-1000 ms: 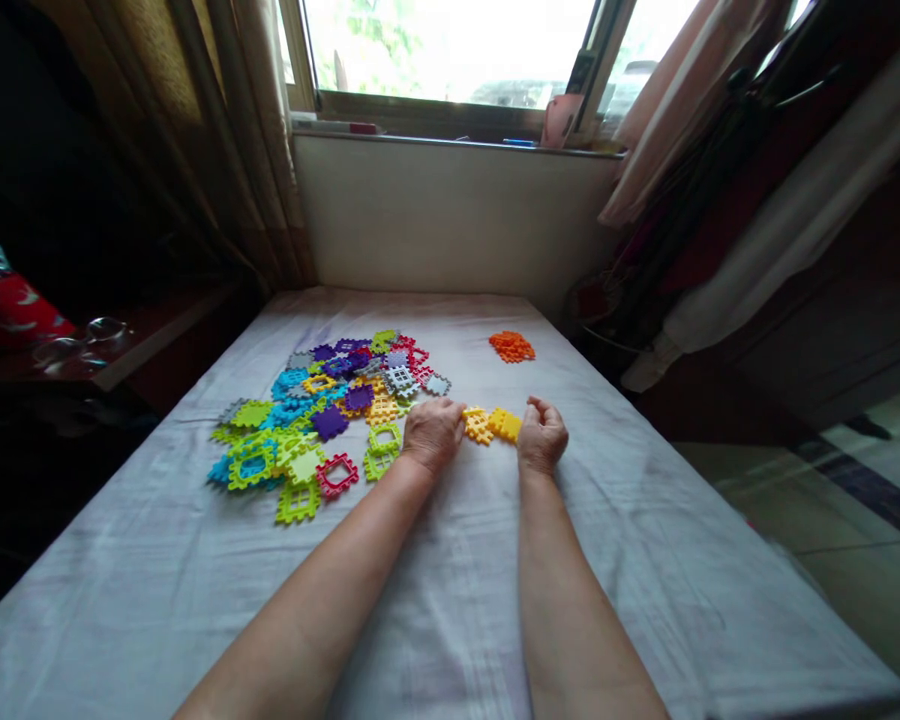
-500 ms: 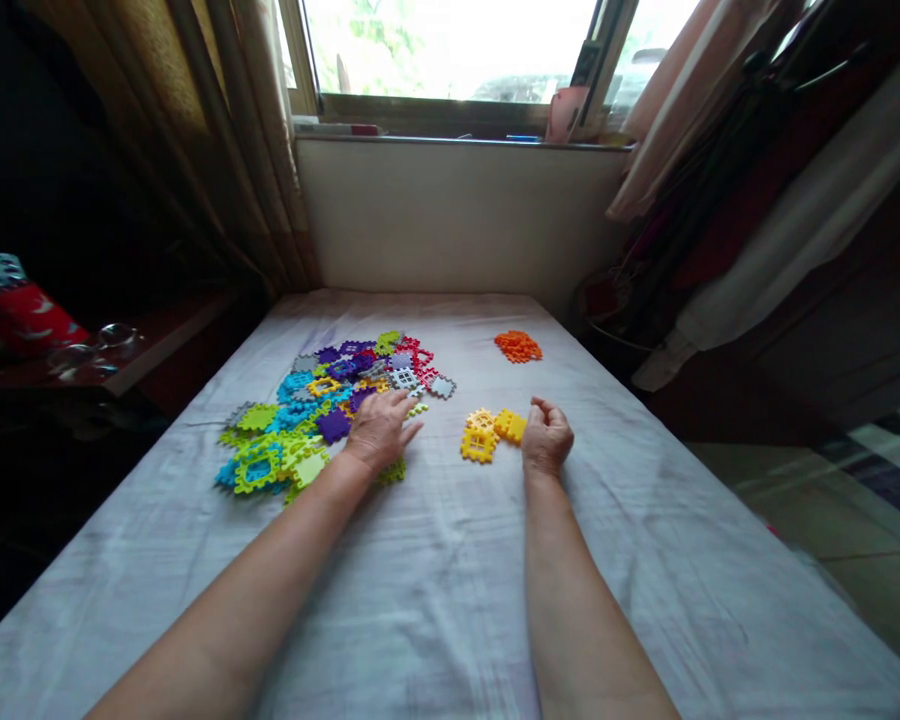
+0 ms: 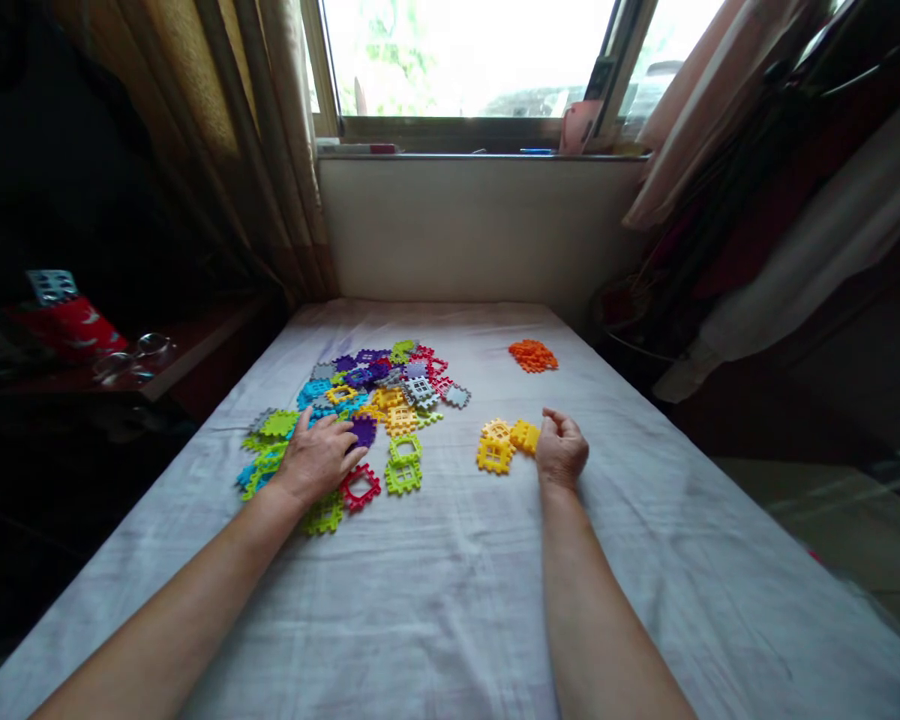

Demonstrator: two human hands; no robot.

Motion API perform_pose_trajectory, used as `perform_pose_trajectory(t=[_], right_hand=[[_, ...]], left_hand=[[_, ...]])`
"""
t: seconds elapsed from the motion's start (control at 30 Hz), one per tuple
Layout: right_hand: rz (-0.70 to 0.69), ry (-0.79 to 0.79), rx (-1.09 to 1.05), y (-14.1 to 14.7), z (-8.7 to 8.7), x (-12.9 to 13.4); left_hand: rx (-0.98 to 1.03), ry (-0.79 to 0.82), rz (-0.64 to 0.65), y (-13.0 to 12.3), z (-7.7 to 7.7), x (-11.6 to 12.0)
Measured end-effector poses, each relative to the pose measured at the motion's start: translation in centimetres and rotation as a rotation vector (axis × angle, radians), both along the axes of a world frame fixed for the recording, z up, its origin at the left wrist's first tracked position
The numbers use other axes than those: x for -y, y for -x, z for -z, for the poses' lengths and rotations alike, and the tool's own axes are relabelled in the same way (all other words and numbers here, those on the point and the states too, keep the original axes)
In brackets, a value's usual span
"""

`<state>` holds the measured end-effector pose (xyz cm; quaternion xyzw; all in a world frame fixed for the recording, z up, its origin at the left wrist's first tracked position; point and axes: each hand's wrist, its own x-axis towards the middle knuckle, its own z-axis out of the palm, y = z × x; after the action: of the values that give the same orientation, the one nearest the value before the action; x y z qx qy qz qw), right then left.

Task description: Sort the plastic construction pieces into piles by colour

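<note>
My left hand (image 3: 316,460) lies with spread fingers over a mixed pile of coloured interlocking tiles, touching its near part. A purple tile (image 3: 362,431) is beside its fingertips, and a red frame tile (image 3: 361,487) and green tiles (image 3: 403,465) are to its right. Curled closed, my right hand (image 3: 562,449) rests on the sheet right beside a yellow tile (image 3: 525,437); what its fingers hold, if anything, is hidden. More yellow tiles (image 3: 494,455) sit to the left. Farther back is a heap of orange tiles (image 3: 533,356).
The pale sheet (image 3: 450,600) covers the surface. At the left, a dark side table (image 3: 195,350) bears glasses (image 3: 135,358) and a red container (image 3: 82,330). Clothes (image 3: 780,260) hang at the right. A window ledge (image 3: 480,156) is behind.
My left hand has moved left across the pile, and red, green and yellow tiles show where it was. My right hand stays beside the yellow tiles. The view has shifted slightly.
</note>
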<state>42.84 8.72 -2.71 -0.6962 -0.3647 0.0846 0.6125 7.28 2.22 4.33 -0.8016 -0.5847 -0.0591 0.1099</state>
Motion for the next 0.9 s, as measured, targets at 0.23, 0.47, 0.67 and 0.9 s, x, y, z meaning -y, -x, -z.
perform_pose_trajectory(t=[0.23, 0.47, 0.67, 0.9], right_hand=[[0.004, 0.012, -0.003, 0.1, -0.3, 0.4], [-0.006, 0.004, -0.015, 0.1, -0.5, 0.4], [-0.009, 0.043, -0.027, 0.0, -0.8, 0.4], [0.025, -0.027, -0.084, -0.2, -0.6, 0.1]], left_hand=[[-0.066, 0.03, -0.128, -0.8, -2.2, -0.8], [-0.061, 0.152, -0.276, -4.1, -2.4, -3.7], [-0.059, 0.199, -0.331, -4.4, -2.4, -4.4], [0.11, 0.064, -0.303, -5.1, -4.2, -3.2]])
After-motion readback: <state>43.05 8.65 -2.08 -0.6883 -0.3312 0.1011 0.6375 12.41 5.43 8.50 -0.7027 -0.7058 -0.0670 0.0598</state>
